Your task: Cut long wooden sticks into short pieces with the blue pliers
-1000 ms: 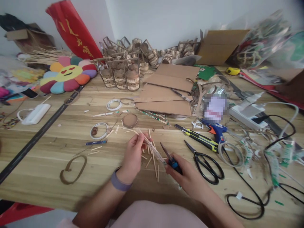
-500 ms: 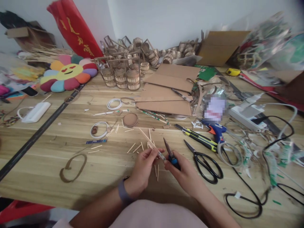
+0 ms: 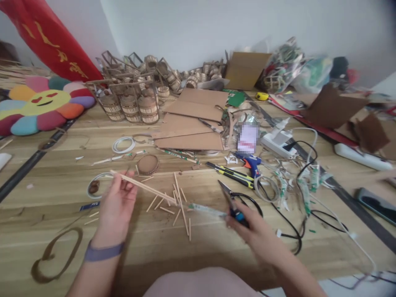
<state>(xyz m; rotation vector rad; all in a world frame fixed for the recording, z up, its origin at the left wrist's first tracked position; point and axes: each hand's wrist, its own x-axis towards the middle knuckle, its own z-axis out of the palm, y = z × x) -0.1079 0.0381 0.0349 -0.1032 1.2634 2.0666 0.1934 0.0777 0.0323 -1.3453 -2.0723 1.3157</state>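
My left hand (image 3: 119, 200) is closed on thin wooden sticks (image 3: 148, 189), which slant down to the right above the table. My right hand (image 3: 250, 222) grips a tool with dark pointed jaws (image 3: 227, 193) and a blue-and-black handle. Its fingers also pinch the end of a blurred white-and-green paper strip (image 3: 206, 209). Between my hands, several short wooden sticks (image 3: 167, 210) are scattered on the wooden table (image 3: 148, 255). Black scissors (image 3: 250, 198) lie just beyond my right hand, partly hidden by it. A round brown disc (image 3: 147, 164) with an edging rests past the sticks.
Cardboard sheets (image 3: 192, 119) and miniature slatted buckets (image 3: 148, 110) in frames stand farther back. A yellow-and-black cutter (image 3: 232, 175), a blue glue gun (image 3: 252, 161), a tape roll (image 3: 266, 189) and cables crowd the right. White coiled rings (image 3: 123, 144) and a brown loop (image 3: 57, 255) lie left.
My hands have moved apart. The left has gone left with the sticks, the right has drawn off to the right with the tool and paper strip. The view has swung right.
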